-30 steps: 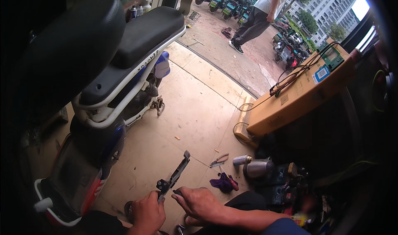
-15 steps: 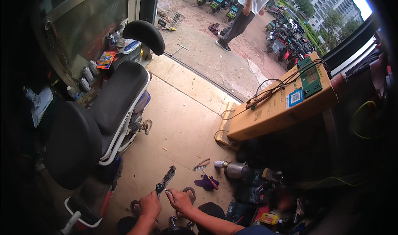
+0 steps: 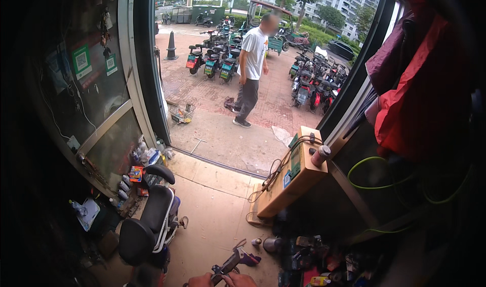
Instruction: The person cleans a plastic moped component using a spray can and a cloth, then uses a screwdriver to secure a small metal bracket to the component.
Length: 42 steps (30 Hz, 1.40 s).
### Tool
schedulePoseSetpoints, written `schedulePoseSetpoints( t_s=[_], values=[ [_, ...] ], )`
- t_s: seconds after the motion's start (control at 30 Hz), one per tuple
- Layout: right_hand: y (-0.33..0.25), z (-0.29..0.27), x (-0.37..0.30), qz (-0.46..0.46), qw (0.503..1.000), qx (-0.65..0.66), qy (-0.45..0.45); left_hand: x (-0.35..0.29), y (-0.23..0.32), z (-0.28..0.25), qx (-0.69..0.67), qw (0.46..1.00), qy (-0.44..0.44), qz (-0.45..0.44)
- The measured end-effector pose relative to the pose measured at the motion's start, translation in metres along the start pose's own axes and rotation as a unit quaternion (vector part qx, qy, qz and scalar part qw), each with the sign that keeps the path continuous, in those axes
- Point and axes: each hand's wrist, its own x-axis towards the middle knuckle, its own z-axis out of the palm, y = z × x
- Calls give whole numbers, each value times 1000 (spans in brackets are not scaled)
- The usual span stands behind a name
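At the lower edge a long, narrow dark part (image 3: 229, 264), metal-looking, slants up and to the right between my hands. My left hand (image 3: 201, 280) is closed round its near end. My right hand (image 3: 240, 280) presses against the part's right side with bent fingers; the picture's edge cuts off both hands. Whether the right fingers hold anything smaller is hidden. Just beyond the part, pliers (image 3: 239, 244) lie on the floor beside a dark purple cloth (image 3: 249, 258).
A scooter with a black seat (image 3: 156, 208) stands left. On the right, a long cardboard box (image 3: 283, 193) carries cables and a can (image 3: 320, 156). Tools and a spray can (image 3: 256, 242) crowd the lower right. Outside the doorway a person (image 3: 251, 69) walks near parked scooters (image 3: 212, 59).
The view has tipped up toward the doorway, so my hands and the dark part now sit at the lower edge. Outside, the person has taken a step. Both hands stay at the part.
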Motion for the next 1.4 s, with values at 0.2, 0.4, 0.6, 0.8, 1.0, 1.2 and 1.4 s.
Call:
schedulePoseSetpoints(
  t_s=[0.2, 0.4, 0.6, 0.8, 1.0, 1.2, 1.4],
  values=[
    [-65, -100, 12, -98, 990, 27, 93, 23, 46, -74, -24, 993, 106, 48],
    [-93, -113, 87, -180, 969, 69, 157, 72, 49, -143, 23, 973, 208, 98],
    [-165, -173, 177, -188, 970, 6, 152, 169, 8, -204, -2, 979, 192, 67],
    [-206, -218, 272, -163, 964, -28, 210, 267, 14, -292, -7, 980, 174, 93],
    [-190, -270, 371, -158, 945, -87, 271, 382, 32, -331, 22, 988, 106, 108],
    [-157, -352, 484, -197, 928, -115, 295, 514, 68, -363, 27, 992, 60, 108],
    [-143, -445, 574, -225, 925, -91, 292, 624, 118, -395, 13, 992, 96, 85]
  ],
)
